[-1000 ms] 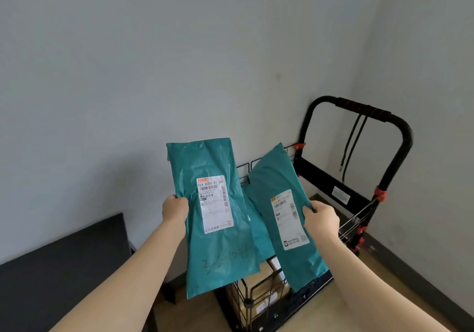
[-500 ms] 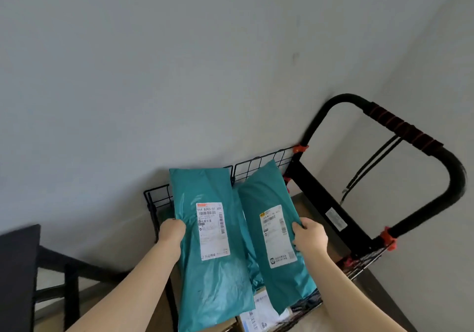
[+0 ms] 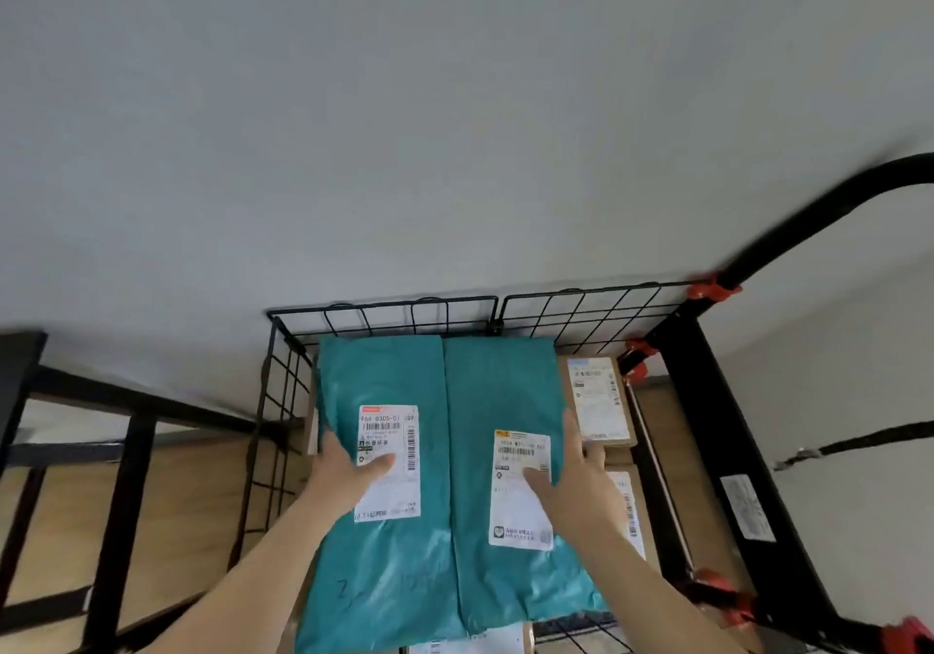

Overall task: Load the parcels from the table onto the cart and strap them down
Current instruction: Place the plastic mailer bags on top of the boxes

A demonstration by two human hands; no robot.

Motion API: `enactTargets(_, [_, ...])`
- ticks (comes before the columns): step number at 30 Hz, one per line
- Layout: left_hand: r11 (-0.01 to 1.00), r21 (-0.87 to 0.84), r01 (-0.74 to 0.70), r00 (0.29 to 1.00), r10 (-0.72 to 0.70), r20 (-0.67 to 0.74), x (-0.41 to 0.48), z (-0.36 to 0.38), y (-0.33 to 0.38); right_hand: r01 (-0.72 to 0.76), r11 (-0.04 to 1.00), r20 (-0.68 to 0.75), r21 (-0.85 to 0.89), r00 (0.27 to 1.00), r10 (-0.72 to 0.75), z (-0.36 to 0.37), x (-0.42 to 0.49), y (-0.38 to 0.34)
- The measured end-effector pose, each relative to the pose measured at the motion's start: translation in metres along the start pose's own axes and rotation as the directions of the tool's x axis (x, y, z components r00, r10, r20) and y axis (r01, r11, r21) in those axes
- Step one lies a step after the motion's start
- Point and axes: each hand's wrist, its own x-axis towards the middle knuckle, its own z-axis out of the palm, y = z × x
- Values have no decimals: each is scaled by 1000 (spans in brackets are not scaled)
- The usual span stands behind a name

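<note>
1. The cart point(image 3: 581, 310) is a black wire basket standing against a grey wall point(image 3: 455, 123), seen from above.
2. Two teal mailer bags lie flat, side by side and touching, on top of the cardboard boxes point(image 3: 596, 401) in the cart.
3. The left parcel point(image 3: 389, 562) runs along the cart's left edge, with its far end at the back wire wall and its white label facing up.
4. The right parcel point(image 3: 500, 390) lies beside it towards the cart's right edge, label up. A strip of box shows between it and the right side.
5. The left hand point(image 3: 348, 476) rests on the left parcel with the thumb across the label. Its fingers reach the bag's left edge, but I cannot tell whether they curl under it.
6. The right hand point(image 3: 571, 486) lies spread on the right parcel, with the fingers straight along its right edge and the thumb on the label.
7. The black handle point(image 3: 829, 214) rises from the cart's far right corner, where red clips point(image 3: 707, 292) sit.
8. A black strap point(image 3: 869, 438) hangs outside the cart's right side.
9. The dark frame of the bench point(image 3: 126, 476) stands left of the cart.
</note>
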Motion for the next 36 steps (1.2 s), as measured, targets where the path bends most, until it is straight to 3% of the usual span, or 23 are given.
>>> enactTargets(4, [988,144,52,998,-49,-25,-35,19,37,283,913,96,-295,959,-266,3,20,-1])
enactTargets(7, [959,273,71,997,-62,-41,-40,30,49,346,855,171,-387,938,-302,10,35,-2])
enactTargets(10, [944,330,-21,985,77,-157,-56,33,59,357,849,199,-390,933,-301,17,42,-3])
enactTargets(11, [880,460,-114,948,235,-213,-58,33,58,359,854,203,-375,931,-302,19,43,-3])
enactTargets(12, [745,631,-215,886,420,-195,-58,32,56,361,860,207,-361,930,-303,19,44,-5])
enactTargets(13, [591,752,-291,831,545,-107,-57,33,56,363,863,208,-350,929,-306,18,44,-6])
enactTargets(14, [474,819,-323,828,560,3,-56,33,57,365,865,209,-344,928,-309,16,44,-7])
enactTargets(15, [457,830,-321,863,502,57,-54,34,57,367,865,210,-342,927,-310,15,44,-8])
enactTargets(17, [596,771,-224,955,293,51,-46,37,52,368,868,204,-335,927,-314,16,44,-10])
enactTargets(19, [651,741,-165,979,197,45,-42,39,51,373,865,198,-336,926,-322,18,46,-10])
enactTargets(25, [618,774,-138,987,146,60,-37,45,56,383,842,214,-380,922,-323,23,53,-11])
enactTargets(31, [487,869,-88,994,97,46,-44,40,70,369,844,241,-390,925,-293,18,50,-13])
enactTargets(36, [490,866,-95,983,182,4,-60,25,78,369,857,307,-359,914,-264,-7,46,-21])
